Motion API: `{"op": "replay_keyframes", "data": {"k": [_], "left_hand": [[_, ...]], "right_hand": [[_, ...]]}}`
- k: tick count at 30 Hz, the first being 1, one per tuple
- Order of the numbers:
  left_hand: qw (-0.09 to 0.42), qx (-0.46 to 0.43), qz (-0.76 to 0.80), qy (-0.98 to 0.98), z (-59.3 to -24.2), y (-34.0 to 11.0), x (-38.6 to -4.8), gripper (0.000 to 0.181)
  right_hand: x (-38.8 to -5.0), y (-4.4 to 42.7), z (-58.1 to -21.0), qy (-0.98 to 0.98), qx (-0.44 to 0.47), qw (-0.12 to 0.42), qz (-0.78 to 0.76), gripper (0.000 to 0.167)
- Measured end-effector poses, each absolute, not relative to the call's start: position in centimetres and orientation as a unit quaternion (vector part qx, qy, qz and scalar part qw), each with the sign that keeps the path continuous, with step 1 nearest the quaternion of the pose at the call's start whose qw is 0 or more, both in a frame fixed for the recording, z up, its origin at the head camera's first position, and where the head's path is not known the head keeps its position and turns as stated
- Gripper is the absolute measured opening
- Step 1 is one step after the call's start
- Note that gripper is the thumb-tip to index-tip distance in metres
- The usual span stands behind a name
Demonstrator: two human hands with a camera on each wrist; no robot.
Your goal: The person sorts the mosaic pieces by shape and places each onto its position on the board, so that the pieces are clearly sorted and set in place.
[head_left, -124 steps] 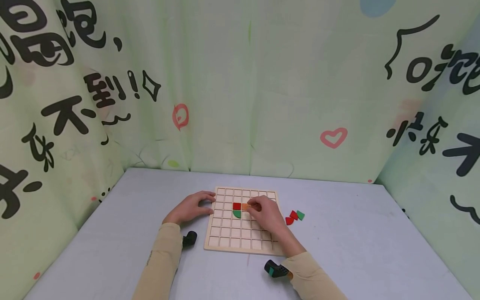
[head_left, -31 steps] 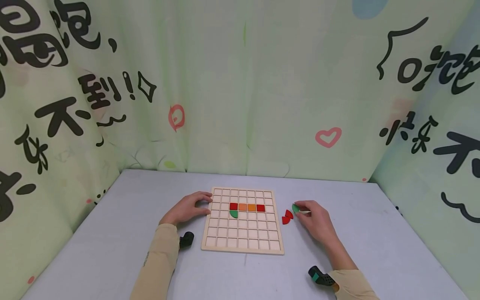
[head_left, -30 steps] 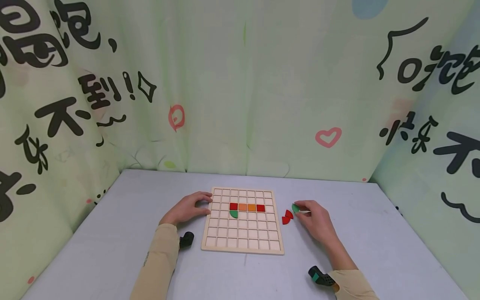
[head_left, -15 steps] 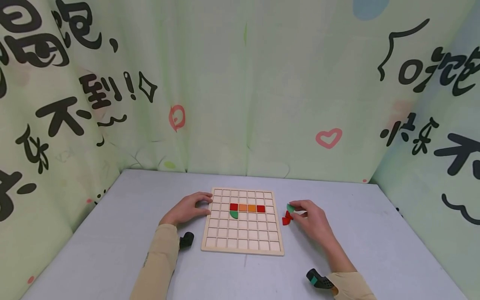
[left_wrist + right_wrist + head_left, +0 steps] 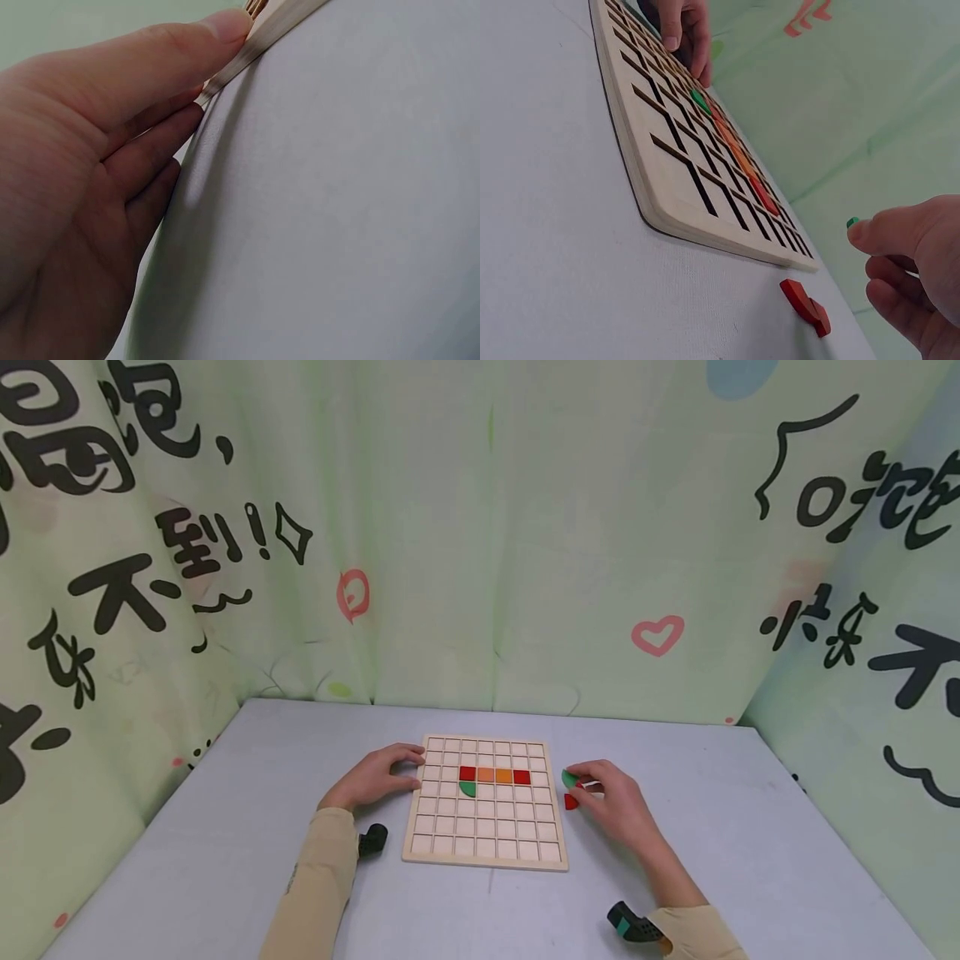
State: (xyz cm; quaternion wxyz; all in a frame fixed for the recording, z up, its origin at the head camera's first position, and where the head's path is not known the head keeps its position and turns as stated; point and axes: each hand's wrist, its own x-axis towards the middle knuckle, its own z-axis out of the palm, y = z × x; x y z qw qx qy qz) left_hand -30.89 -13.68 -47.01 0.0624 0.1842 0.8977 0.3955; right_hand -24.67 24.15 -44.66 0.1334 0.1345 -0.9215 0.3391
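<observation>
A wooden grid board [image 5: 486, 852] lies on the table. One row of it holds a red square [image 5: 467, 773], two orange squares [image 5: 495, 775] and another red square [image 5: 521, 777]; a green quarter-round piece [image 5: 468, 788] sits below the left red one. My left hand [image 5: 372, 778] touches the board's left edge with thumb and fingers spread. Right of the board, my right hand [image 5: 617, 802] pinches a green piece [image 5: 569, 778] above the table. Two red pieces [image 5: 801, 301] lie together beneath it, partly hidden by the fingers in the head view.
The white table [image 5: 300, 893] reaches back to a pale green curtain [image 5: 435, 527] with black lettering and pink shapes. Black wrist devices [image 5: 372, 841] show beside both forearms.
The right hand has gone from over the board to the pieces at its right, taken a green one and shifted left with it. Another orange and a red square now sit in the row.
</observation>
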Motion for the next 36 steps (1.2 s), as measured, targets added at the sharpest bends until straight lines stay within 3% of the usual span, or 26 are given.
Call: {"op": "replay_keyframes", "data": {"k": [14, 36], "left_hand": [[0.065, 0.186, 0.392, 0.899, -47.0, -13.7, -31.0, 0.039], [0.068, 0.186, 0.397, 0.896, -47.0, -13.8, -31.0, 0.039]], "right_hand": [[-24.5, 22.1, -44.3, -0.924, 0.165, 0.115, 0.327, 0.027], [-27.3, 15.6, -44.5, -0.922, 0.230, 0.012, 0.311, 0.022]]}}
